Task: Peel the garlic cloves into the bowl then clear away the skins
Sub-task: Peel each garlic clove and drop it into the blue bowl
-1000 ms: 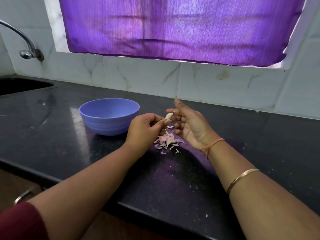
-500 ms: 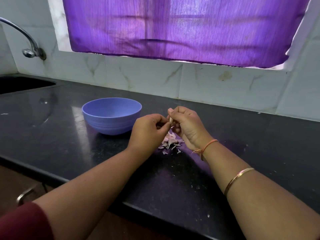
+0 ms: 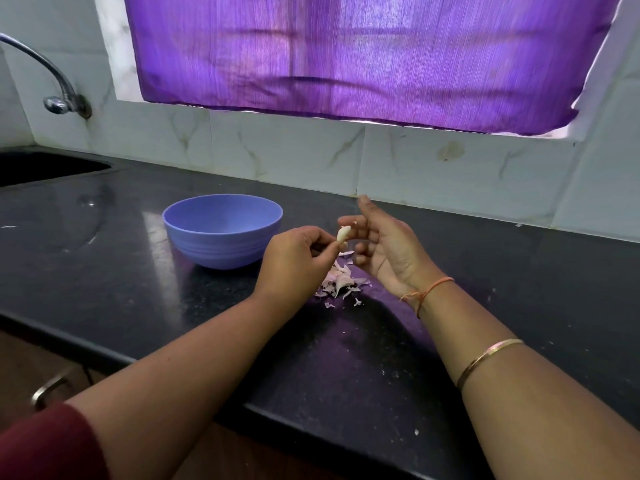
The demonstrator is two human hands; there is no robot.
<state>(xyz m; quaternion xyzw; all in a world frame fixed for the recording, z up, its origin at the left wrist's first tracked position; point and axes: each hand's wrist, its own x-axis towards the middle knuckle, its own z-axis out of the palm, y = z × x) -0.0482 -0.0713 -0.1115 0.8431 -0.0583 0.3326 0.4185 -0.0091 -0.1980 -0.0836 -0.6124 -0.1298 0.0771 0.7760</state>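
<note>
Garlic clove (image 3: 343,233): pale, looks mostly bare, held in the air between my two hands, above the counter.

Far left: tap (image 3: 55,77) on the wall, sink (image 3: 41,166) below it. No part in this.

Left of centre: bowl (image 3: 221,252), lilac plastic, upright on the counter (image 3: 104,271). I cannot see its bottom from here, so cannot say how many cloves are in it.

Left hand (image 3: 294,261): just right of the bowl, fingers curled in, thumb and forefinger pinching the clove by its lower end.

Below the clove: skins (image 3: 341,284), a small loose heap on the counter, a few flakes strayed near it.

Right hand (image 3: 388,251): palm turned inward, forefinger stretched out, other fingers loosely bent, nothing gripped. Close to the clove; whether it touches, I cannot tell.

Handling, as I judge it: clove is light, firm, a bit slick once bare. Best pinched across its flat sides or at the blunt root end. Skins are papery, weightless and clingy. Sweep them together with a flat hand instead of picking singly.

Writing or brands: none readable on bowl, tap or wall.
</note>
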